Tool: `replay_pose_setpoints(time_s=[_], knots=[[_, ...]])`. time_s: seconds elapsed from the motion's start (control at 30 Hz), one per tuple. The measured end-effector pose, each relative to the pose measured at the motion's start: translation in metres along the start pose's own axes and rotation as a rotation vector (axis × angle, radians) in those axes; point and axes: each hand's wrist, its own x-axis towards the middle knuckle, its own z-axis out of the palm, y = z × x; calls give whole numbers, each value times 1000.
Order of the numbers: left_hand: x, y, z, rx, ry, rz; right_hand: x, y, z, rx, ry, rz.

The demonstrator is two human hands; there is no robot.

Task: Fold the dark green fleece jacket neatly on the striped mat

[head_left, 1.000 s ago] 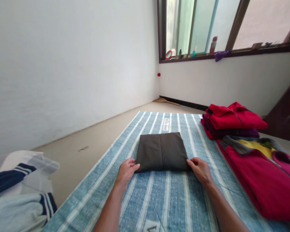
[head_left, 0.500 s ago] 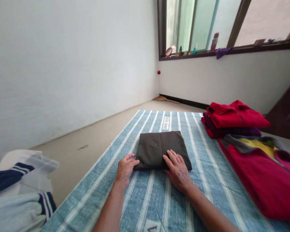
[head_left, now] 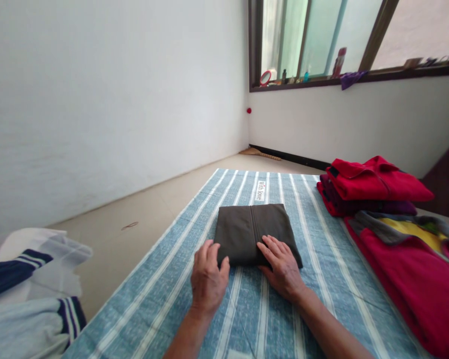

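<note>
A dark grey-brown folded garment (head_left: 236, 230), with a zip or seam line down its middle, lies flat on a blue-and-white striped cloth (head_left: 164, 279). My left hand (head_left: 209, 274) is at the garment's near left corner, fingers extended and thumb apart, the thumb by its near edge. On the garment's near right part rests my right hand (head_left: 282, 264), fingers laid flat on the fabric and thumb at the near edge. Neither hand grasps the cloth. The garment's underside is hidden.
To the right sit a stack of folded red and purple clothes (head_left: 377, 182) and a crimson jacket (head_left: 400, 279) with a grey collar. Clothes with navy striped cuffs (head_left: 73, 316) lie at the left. A window sill (head_left: 318, 82) holds small items.
My left hand has turned and shifted right along the garment's near left corner, its fingers now pointing forward. My right hand stays on the fabric. The view has shifted slightly.
</note>
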Motion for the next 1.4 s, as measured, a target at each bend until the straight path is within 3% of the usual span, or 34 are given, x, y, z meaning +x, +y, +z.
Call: replay_pose_setpoints(time_s=[0.1,0.23,0.47,1.0,1.4], knots=[[-16,16,10,196,-128,427,-1,0,0,5,-5,11],[-17,25,24,328,-281,593,-1,0,0,11,-4,18],[3,18,36,328,-345,673,2,-2,-3,23,-6,46],[37,12,33,269,-454,939,4,6,-7,37,-78,20],[36,17,30,223,-492,841,6,11,-9,56,-94,25]])
